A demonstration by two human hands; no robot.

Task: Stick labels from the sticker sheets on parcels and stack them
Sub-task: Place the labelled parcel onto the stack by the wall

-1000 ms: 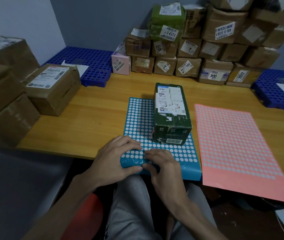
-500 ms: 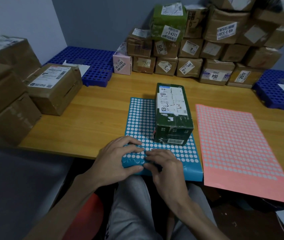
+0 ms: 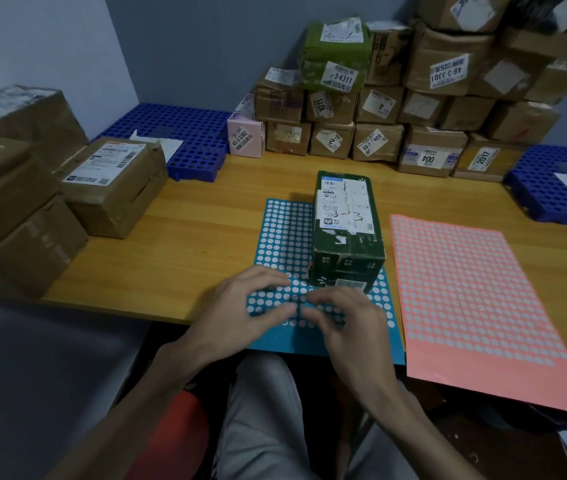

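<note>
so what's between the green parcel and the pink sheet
Nothing stands there. The head view shows only a narrow strip of wooden table and the right edge of the blue sticker sheet between the green parcel and the pink sticker sheet.

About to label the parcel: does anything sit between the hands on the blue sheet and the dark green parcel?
Nothing visible does. The left hand and right hand rest on the blue sticker sheet, and the dark green parcel stands on it just behind them, with only stickers between.
</note>
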